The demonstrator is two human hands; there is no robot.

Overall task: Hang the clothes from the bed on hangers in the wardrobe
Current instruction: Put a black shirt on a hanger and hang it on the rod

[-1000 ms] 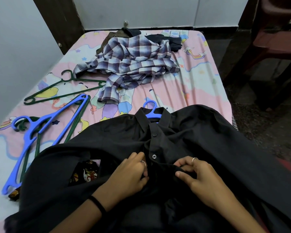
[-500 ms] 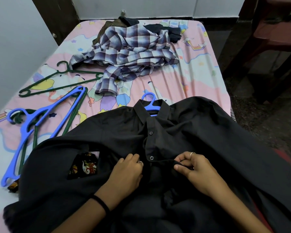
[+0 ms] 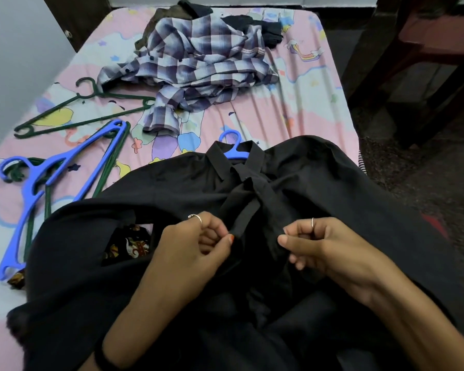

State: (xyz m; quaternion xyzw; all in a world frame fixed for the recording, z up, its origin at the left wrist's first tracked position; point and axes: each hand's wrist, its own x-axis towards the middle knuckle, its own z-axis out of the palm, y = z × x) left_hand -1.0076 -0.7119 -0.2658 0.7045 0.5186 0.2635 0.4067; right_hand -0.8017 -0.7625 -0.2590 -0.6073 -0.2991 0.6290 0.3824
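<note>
A black shirt (image 3: 319, 188) lies spread over the near end of the bed (image 3: 292, 108), with a blue hanger (image 3: 232, 145) inside it, its hook sticking out past the collar. My left hand (image 3: 196, 250) pinches the left edge of the shirt's front placket. My right hand (image 3: 322, 247) pinches the right front edge. The placket is pulled up into folds between the two hands. A purple plaid shirt (image 3: 198, 68) lies crumpled farther up the bed, over dark clothes (image 3: 263, 28).
Loose hangers lie on the left of the bed: a green one (image 3: 83, 111) and a blue one (image 3: 51, 178) over more green ones. A patterned cloth (image 3: 129, 245) shows under the black shirt. A dark red chair (image 3: 426, 49) stands on the floor at the right.
Both hands have lifted off the flat shirt front and now pinch its two front edges, pulling the placket up and bunching it. The view has tilted slightly.
</note>
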